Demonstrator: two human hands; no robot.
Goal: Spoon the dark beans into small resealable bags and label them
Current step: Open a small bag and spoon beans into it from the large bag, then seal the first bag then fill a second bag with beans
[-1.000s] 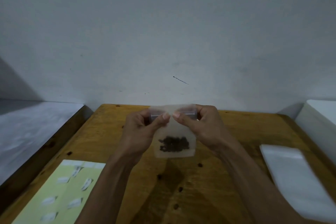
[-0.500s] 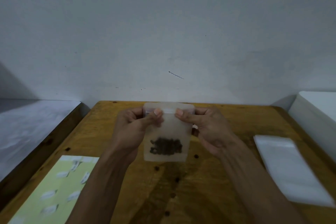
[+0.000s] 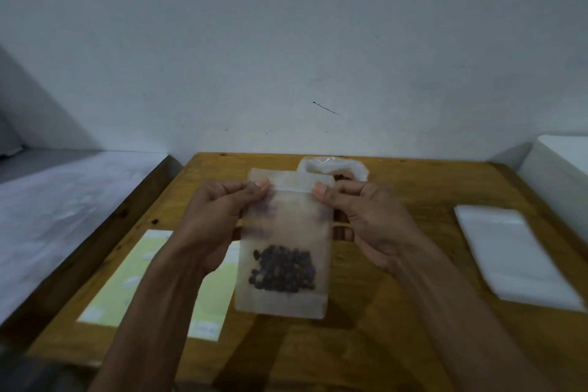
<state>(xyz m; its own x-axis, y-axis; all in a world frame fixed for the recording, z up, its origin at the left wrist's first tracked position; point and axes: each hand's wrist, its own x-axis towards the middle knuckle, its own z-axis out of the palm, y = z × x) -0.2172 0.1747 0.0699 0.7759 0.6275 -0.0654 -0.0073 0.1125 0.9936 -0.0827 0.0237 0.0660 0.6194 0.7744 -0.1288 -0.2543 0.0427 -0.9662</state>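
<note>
1. Two hands hold one small frosted bag upright above the table. The left hand pinches the bag's top left corner between thumb and curled fingers. The right hand pinches the top right corner the same way. Each thumbnail presses on the seal strip that runs across the top of the bag.
2. Inside the bag, one cluster of dark beans sits low down, just above the bottom seam. The upper part of the bag holds nothing that shows. Whether the seal strip is fully closed cannot be told.
3. Behind the bag, at the far middle of the table, stands one crumpled clear sack with its mouth open. A few dark beans show inside it; most of the sack is hidden by the bag and the right hand.
4. To the left and near, one pale yellow-green label sheet lies flat on the table, partly under the left forearm. It carries several small white labels; their exact count and any writing are too blurred to tell.
5. To the right, well apart from the hands, one flat stack of clear bags lies on the table.
6. The wooden table butts against a plain pale wall. A grey surface lies to its left, and a white block's corner shows at the far right.
</note>
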